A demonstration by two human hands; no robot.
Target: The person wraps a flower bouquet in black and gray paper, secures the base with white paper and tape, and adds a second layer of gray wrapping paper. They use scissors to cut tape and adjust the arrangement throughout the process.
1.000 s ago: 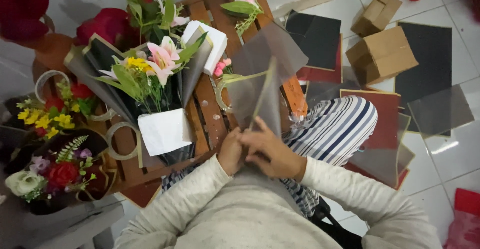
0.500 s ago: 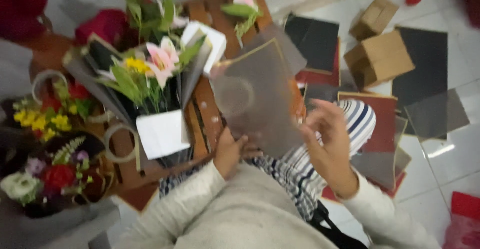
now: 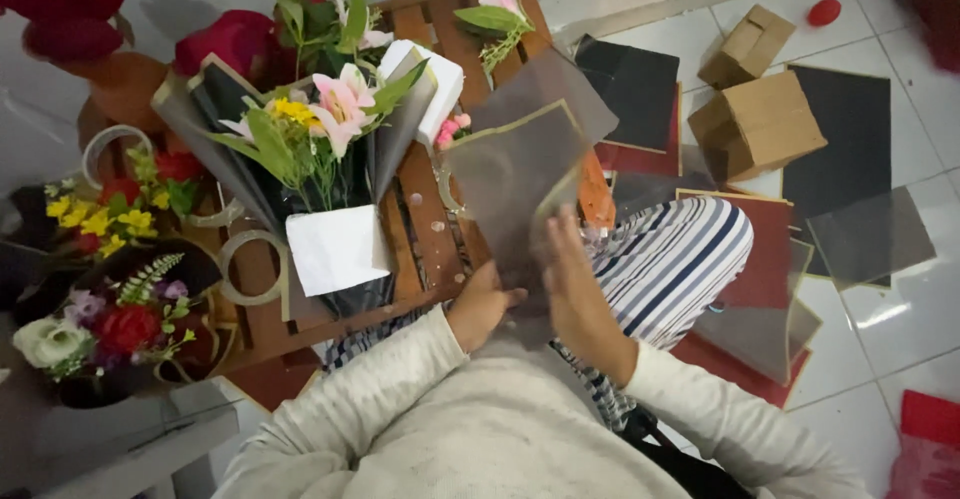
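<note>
Far left: a small posy (image 3: 95, 324) with a red bloom and a white one sat low, and a yellow-and-red bunch (image 3: 110, 209) lay above it, both at the edge of a wooden table (image 3: 430, 229). Tape rolls (image 3: 250, 267) lay on the slats just beside them. Next, a bouquet (image 3: 320, 149) of pink lilies and yellow flowers stood in dark wrap with a white paper base, tilted toward the camera. Red roses (image 3: 225, 44) sat behind it. A loose pink lily stem (image 3: 495, 14) lay at the table's far end.

Centre: left hand (image 3: 482, 304) gripped the lower edge of a grey translucent sheet (image 3: 520, 179), fingers closed on it, thumb on top. The sheet was held upright over the table's near edge, above the lap in striped trousers (image 3: 670, 259). Right hand (image 3: 575, 289) pressed flat against the sheet's lower right part, fingers stretched out along it, not curled; whether the thumb pinched behind could not be told.

Right: more dark and red sheets (image 3: 845, 134) lay spread on the tiled floor (image 3: 900, 339), with two cardboard boxes (image 3: 755, 124) near them. A small red ball (image 3: 823, 12) lay far right top.
</note>
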